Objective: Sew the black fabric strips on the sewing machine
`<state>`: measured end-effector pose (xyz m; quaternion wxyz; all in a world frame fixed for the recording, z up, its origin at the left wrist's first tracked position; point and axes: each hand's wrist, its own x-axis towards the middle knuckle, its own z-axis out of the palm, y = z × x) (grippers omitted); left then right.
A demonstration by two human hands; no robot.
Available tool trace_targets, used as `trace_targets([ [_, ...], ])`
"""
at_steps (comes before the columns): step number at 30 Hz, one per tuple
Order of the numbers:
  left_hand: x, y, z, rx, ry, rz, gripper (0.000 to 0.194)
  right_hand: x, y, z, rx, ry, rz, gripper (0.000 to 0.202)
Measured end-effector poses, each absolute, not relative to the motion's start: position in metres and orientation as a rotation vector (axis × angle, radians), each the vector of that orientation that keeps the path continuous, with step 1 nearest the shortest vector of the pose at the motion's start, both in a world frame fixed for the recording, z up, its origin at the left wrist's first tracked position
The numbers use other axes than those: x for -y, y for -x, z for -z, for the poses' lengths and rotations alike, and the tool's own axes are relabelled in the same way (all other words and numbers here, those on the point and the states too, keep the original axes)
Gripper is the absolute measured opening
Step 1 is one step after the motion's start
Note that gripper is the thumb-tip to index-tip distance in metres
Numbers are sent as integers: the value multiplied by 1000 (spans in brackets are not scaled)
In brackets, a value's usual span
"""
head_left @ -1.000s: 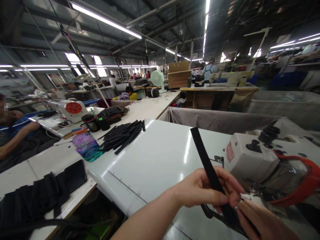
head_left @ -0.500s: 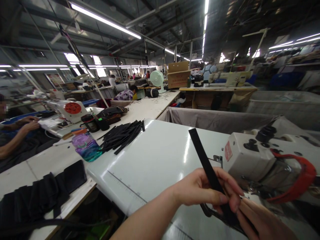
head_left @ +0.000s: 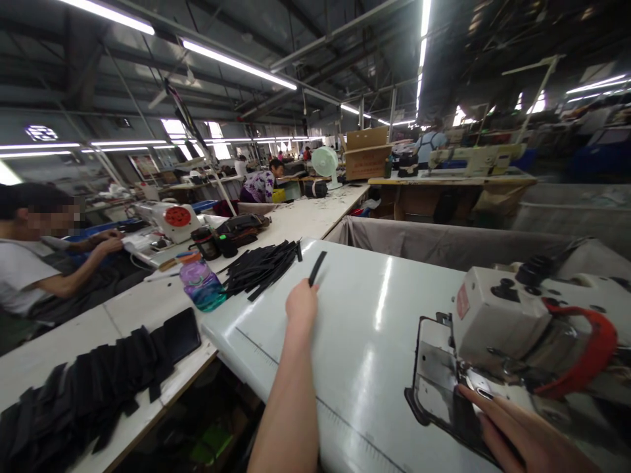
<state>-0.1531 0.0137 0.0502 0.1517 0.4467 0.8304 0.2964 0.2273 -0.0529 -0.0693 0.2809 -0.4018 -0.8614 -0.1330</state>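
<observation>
My left hand (head_left: 302,303) is stretched out over the white machine table, its fingers closed on a narrow black strip (head_left: 318,267) that points away from me. Just left of it lies a loose pile of black strips (head_left: 261,264). At the lower right, my right hand (head_left: 525,427) is beside the needle area of a white sewing machine (head_left: 497,315). Its fingers are closed near a small shiny metal piece and something dark; what it grips I cannot make out. A black-edged metal plate (head_left: 434,358) lies just left of those fingers.
A purple-and-teal bottle (head_left: 201,282) stands behind the table's left corner. On the left table are a row of black fabric pieces (head_left: 93,381) and a dark phone (head_left: 182,334). A co-worker (head_left: 29,263) sits at the far left. Behind the table hangs a grey cloth bin (head_left: 409,240).
My left hand has moved away from the right hand, forward and left toward the pile, carrying a black strip. My right hand stays near the machine. The view has turned slightly left.
</observation>
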Motion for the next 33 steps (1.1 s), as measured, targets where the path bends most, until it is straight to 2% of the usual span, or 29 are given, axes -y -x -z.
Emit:
trace_targets([
  [2, -11, 164, -46, -2569, -1153, -869, 38, 56, -223, 60, 2303, 1116, 305, 33],
  [5, -12, 161, -38, -2698, -1139, -951, 66, 67, -213, 38, 2306, 1164, 271, 31],
  [6, -14, 157, -34, -2737, -1248, -1011, 67, 70, -209, 31, 2319, 1192, 256, 31],
  [9, -26, 133, -21, -2571, -1635, -1172, 54, 75, -209, 12, 2326, 1359, 267, 28],
  [12, -26, 100, -22, -2168, -1869, -1187, 40, 77, -230, 1, 2119, 1692, 456, 23],
  [14, -13, 76, -32, -1874, -1957, -1029, 33, 81, -252, -2, 1979, 1842, 551, 21],
  [18, 25, 28, -54, -1221, -2072, -484, 27, 87, -289, -2, 1867, 2028, 570, 23],
  [22, 48, -11, -42, -693, -1957, -361, 23, 88, -292, -5, 1831, 2053, 477, 24],
  [24, 54, -26, -27, -691, -1824, -454, 25, 87, -281, -7, 1841, 1916, 363, 25],
  [28, 60, -46, -2, -741, -1337, -586, 42, 87, -241, -6, 1989, 1482, -189, 24],
  [33, 51, -40, -3, -876, -1073, -709, 35, 93, -205, 2, 1872, 1411, -579, 26],
])
